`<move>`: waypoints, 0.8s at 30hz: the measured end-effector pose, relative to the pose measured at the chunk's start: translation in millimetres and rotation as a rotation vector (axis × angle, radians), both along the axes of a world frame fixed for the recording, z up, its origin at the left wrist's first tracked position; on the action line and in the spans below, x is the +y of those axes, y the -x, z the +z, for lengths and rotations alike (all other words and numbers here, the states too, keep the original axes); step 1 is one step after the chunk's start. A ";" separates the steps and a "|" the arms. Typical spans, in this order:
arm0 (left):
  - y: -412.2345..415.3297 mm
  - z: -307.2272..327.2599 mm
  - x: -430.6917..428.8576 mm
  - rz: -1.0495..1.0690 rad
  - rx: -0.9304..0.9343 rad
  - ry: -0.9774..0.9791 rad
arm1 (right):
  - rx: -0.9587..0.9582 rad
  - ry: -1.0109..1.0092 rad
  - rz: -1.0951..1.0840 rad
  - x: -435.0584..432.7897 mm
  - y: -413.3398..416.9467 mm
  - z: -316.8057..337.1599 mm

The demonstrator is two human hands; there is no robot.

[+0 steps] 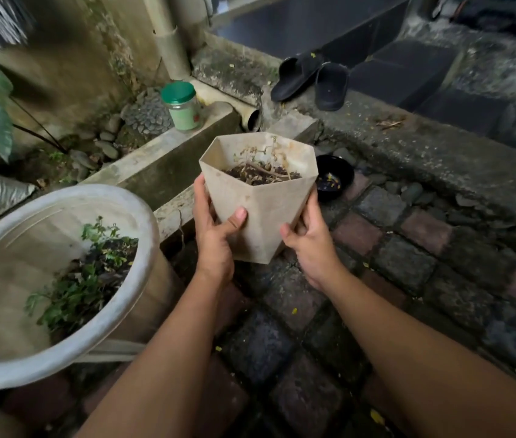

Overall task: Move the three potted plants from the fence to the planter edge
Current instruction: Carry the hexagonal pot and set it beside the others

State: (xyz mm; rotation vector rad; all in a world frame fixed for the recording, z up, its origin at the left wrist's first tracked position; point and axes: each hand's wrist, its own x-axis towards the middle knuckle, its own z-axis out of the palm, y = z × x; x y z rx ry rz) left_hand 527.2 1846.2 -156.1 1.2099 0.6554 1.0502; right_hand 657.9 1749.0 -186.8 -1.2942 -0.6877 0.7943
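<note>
Gripping a beige hexagonal pot [259, 197] from both sides, the two hands hold it in the air above the brick paving [360, 295]; the left hand [215, 229] wraps the pot's left face with its thumb pressed on the front, and the right hand [310, 238] clasps the lower right face with its thumb on the front too; the pot sits upright, with dark soil and a dry, sparse plant inside; it hangs just in front of the concrete planter edge [161, 153], not touching it; on that edge, toward its far end, stands a glass jar [182, 105] with a green lid and a pale green label whose writing is too blurred to read; a large round grey pot [60, 279] with leafy green growth stands at the left, beside the planter's near corner; a small black bowl [335, 177] lies on the paving behind the held pot; a pair of black sandals [310, 79] rests on the raised concrete step beyond.
</note>
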 end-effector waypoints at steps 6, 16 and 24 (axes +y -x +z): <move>1.0 6.7 3.4 0.127 -0.021 0.178 | 0.080 0.025 -0.004 5.5 0.3 -1.9; -5.0 16.3 10.4 0.278 0.087 0.168 | 0.230 0.080 0.071 8.3 8.0 28.4; 13.8 9.5 6.6 0.330 0.147 0.079 | 0.184 0.092 0.150 -0.2 6.5 25.6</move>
